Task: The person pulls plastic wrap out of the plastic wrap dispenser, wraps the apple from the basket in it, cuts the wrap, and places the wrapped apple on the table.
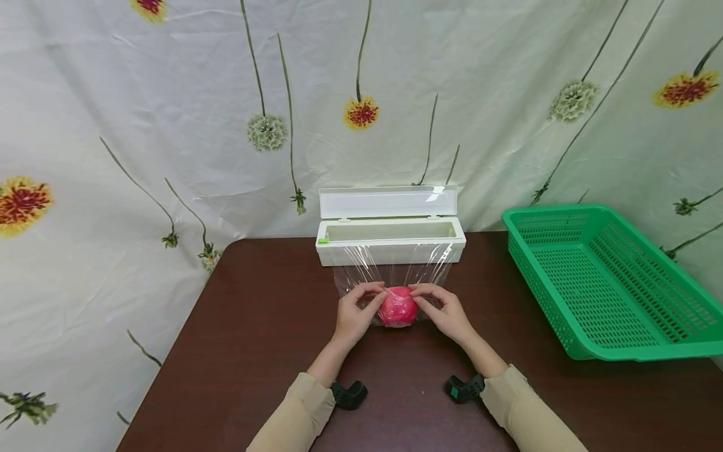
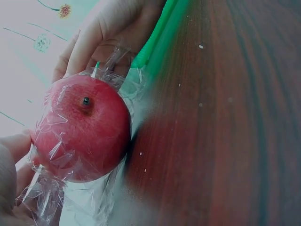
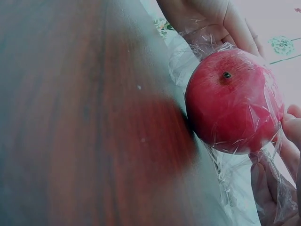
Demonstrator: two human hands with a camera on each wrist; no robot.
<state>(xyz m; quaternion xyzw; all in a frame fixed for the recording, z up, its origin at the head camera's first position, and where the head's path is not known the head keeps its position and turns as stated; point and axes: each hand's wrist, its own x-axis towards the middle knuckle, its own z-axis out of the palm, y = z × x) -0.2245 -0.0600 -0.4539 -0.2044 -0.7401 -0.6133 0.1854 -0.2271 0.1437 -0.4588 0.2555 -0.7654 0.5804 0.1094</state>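
Observation:
A red apple [image 1: 398, 307] sits on the table under clear cling film [image 1: 361, 267], its short dark stem showing in both wrist views. The film stretches back from the apple to a white cling film dispenser [image 1: 390, 252] with its lid raised. At the apple's left side, my left hand [image 1: 354, 312] pinches the film between thumb and fingers. My right hand [image 1: 449, 312] does the same at the right side. Bunched film [image 2: 44, 197] hangs by the left fingers in the left wrist view. Crumpled film [image 3: 277, 188] also lies about the right fingers.
A green plastic basket [image 1: 556, 307] with slotted walls stands on the right of the dark brown table [image 1: 254, 351]. Behind the table hangs a white cloth [image 1: 198, 94] printed with flowers; the dispenser stands close to it at the back edge.

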